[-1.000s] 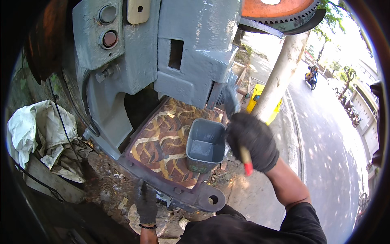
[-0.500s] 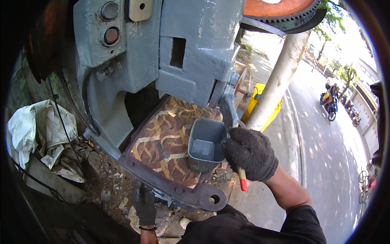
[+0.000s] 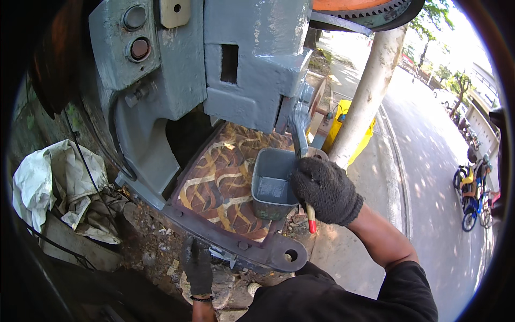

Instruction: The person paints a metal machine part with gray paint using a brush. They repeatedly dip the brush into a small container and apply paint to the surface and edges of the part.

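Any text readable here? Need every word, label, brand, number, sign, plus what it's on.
None readable.
Grey-painted metal machine: no lettering seen.
Grey rectangular tub: none seen.
Red-tipped wooden-handled paintbrush: none seen on the visible parts.
Yellow object behind the pale trunk: nothing legible.
Blue-and-yellow motorbike on the road: too small, blurred.

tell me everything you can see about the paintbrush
The paintbrush has a grey, paint-coated head and a light, wooden-looking handle ending in red. The gloved right hand grips it mid-length; its head points up, its red end down, by the right side of the tub. Whether it touches the grey machine is unclear.
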`<state>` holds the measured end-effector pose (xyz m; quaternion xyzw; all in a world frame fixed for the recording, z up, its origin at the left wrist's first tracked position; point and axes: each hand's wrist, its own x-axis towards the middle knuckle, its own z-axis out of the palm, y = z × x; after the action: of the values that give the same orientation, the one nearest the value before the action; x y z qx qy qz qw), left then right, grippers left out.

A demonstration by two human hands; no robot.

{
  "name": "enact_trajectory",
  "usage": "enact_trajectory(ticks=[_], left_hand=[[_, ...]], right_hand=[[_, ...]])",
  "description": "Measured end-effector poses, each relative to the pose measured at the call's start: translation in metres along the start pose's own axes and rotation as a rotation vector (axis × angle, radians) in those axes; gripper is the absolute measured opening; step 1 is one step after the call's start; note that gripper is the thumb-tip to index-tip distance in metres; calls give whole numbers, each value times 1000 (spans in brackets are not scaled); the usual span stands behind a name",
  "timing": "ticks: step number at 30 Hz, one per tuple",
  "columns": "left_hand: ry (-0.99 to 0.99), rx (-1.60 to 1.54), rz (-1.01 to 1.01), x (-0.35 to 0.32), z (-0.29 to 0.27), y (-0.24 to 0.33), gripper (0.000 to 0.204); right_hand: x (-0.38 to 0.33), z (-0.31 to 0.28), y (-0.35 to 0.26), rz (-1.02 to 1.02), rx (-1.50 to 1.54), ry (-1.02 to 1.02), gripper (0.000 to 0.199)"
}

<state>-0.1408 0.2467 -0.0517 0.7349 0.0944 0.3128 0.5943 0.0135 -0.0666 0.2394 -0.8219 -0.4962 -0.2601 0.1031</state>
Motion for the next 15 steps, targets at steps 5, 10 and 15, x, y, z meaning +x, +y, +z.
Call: enact_trajectory(ticks=[5, 10, 15], left_hand=[[3, -260, -272, 4, -1, 5, 56], [-13, -221, -272, 4, -4, 18, 55], [-2, -162, -152, 0, -2, 31, 57]], right_hand=[[-3, -2, -4, -109, 40, 133, 37], [-1, 8, -8, 22, -112, -65, 37], [-19, 27, -2, -66, 57, 87, 38]])
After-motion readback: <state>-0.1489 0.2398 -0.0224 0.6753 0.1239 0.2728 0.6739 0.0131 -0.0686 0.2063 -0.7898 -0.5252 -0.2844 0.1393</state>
